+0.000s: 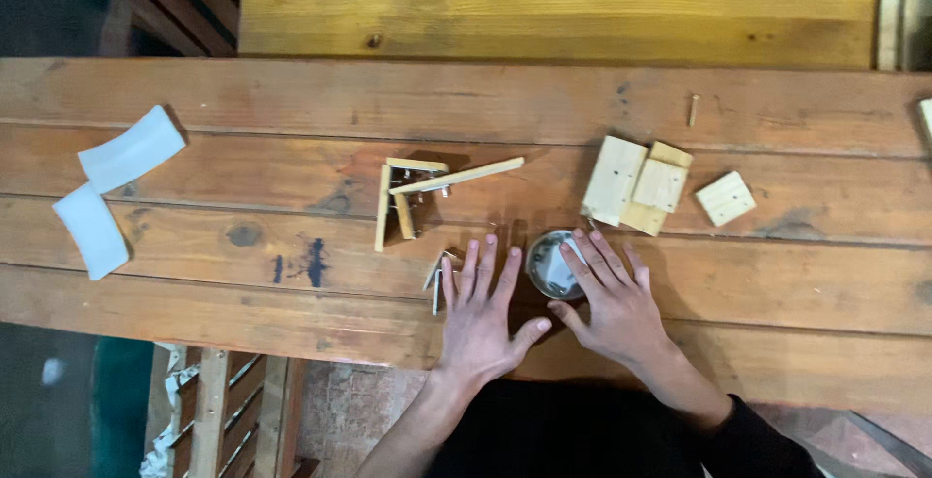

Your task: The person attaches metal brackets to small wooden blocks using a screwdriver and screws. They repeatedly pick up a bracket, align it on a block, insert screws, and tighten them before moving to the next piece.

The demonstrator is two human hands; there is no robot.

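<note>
I see left hand [478, 318] flat on the plank bench [243, 235], fingers spread, right hand [610, 303] (fingers loosely apart) touching the small round tin [549, 266].

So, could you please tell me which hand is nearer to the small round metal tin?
The right hand: its fingers rest on the round metal tin. The left hand lies flat on the wooden table just left of the tin, apparently not touching it.

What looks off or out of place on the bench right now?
A lone nail lies apart near the bench's far edge, away from the round tin under the right hand. The thin wooden strips lie crossed and askew. Nothing looks spilled or broken.
</note>
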